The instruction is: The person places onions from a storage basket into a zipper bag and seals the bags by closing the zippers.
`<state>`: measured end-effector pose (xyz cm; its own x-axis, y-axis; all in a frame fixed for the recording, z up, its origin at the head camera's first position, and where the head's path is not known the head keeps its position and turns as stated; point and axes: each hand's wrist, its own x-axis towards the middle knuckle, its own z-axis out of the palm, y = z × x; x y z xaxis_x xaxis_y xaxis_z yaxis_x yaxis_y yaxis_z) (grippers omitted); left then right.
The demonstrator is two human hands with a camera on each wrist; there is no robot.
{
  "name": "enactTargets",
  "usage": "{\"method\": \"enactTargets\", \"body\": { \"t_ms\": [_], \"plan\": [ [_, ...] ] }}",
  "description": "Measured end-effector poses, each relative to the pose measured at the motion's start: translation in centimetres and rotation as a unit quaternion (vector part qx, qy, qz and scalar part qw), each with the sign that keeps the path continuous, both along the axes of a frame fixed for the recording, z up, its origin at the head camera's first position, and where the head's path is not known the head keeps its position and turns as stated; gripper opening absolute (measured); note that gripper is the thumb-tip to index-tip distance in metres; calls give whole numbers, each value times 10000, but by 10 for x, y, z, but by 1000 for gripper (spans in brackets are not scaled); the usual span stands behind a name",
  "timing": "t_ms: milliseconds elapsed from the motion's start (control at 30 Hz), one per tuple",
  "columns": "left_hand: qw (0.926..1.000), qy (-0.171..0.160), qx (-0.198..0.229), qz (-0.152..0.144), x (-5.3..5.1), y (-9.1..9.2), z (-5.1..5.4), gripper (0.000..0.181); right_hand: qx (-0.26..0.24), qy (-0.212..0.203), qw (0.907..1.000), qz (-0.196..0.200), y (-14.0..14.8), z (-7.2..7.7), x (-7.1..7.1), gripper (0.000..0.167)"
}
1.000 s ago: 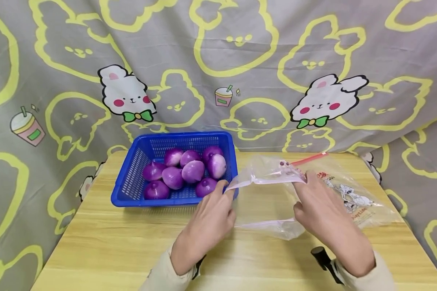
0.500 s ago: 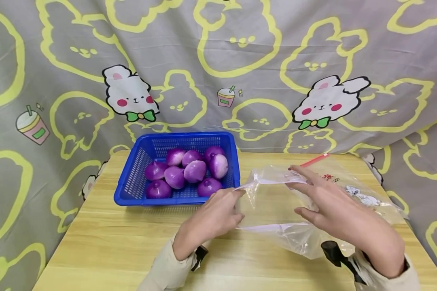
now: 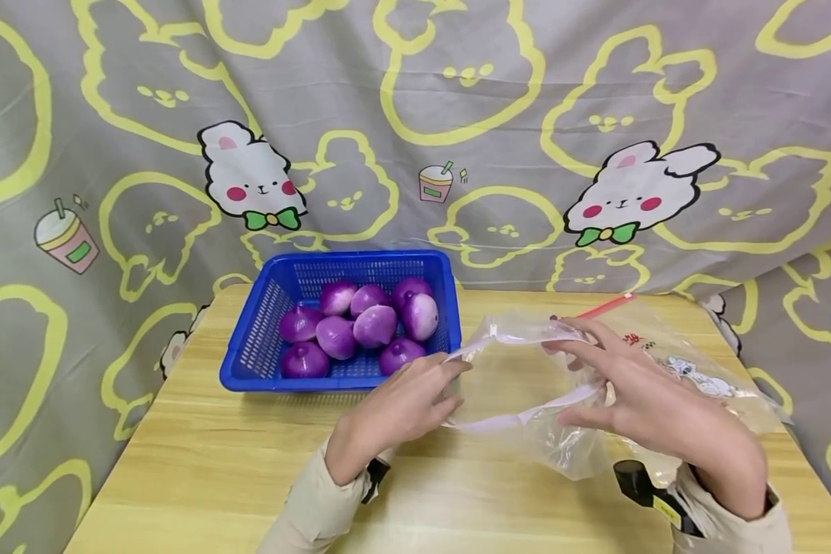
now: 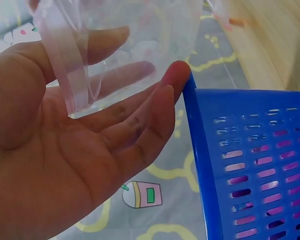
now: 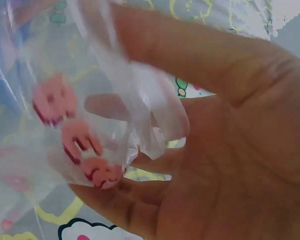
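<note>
A clear plastic bag (image 3: 571,446) with a pale strip along its mouth is spread wide between my hands. My left hand (image 3: 402,400) is at the left end of the mouth. In the left wrist view its thumb and a finger show through the film, while other fingers lie outside, beside the basket rim. My right hand (image 3: 644,385) is at the right end, thumb and fingers spread apart inside and around the edge; pink printed figures (image 5: 82,135) show on the film there. Several purple onions (image 3: 375,327) lie in the blue basket (image 3: 339,382) left of the bag.
The wooden table (image 3: 249,477) carries basket and bag. A red strip (image 3: 605,305) lies at the back of the bag, near more printed film (image 3: 699,377). A patterned cloth (image 3: 360,92) hangs close behind the table.
My right hand has loosened from a curled grip on the bag's edge and spread its fingers, moving slightly right. My left fingers have straightened from near the basket corner. The bag's mouth has become rounder.
</note>
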<state>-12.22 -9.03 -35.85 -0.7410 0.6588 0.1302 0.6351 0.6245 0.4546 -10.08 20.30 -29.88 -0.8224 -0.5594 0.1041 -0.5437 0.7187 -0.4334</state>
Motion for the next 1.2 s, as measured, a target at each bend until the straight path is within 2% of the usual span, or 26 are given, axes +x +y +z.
{"method": "enactTargets", "body": {
  "t_ms": [100, 267, 367, 467, 567, 700, 833, 967, 1067, 1200],
  "plan": [
    [9999, -60, 92, 20, 0, -1, 2, 38, -20, 259, 9997, -38, 2, -1, 1, 75],
    [9990, -163, 356, 195, 4, -18, 16, 35, -206, 430, 9989, -24, -2, -2, 4, 73],
    [9970, 54, 718, 278, 4, -31, 23, 30, -203, 459, 9986, -141, -4, -2, 6, 71],
    [9923, 342, 1139, 353, -1, -40, 25, 25, -165, 456, 9985, -260, -4, -2, 6, 69],
    [9867, 555, 1451, 472, -8, -45, 23, 23, -135, 403, 9984, -376, -5, -1, 6, 68],
    [9816, 902, 1519, 717, -16, -46, 17, 27, -66, 298, 9983, -498, -4, -1, 6, 65],
    [9782, 1194, 1379, 988, -18, -46, 15, 31, -85, 194, 9981, -571, -3, -1, 7, 65],
    [9743, 1336, 1143, 1408, -22, -46, 11, 33, -97, 108, 9979, -632, -2, 0, 9, 63],
    [9695, 1427, 1020, 1714, -29, -49, 6, 35, -76, 107, 9977, -666, -2, 1, 9, 62],
    [9658, 1409, 1000, 1935, -41, -54, -3, 36, -84, 162, 9975, -686, -2, 2, 9, 61]
  ]
}}
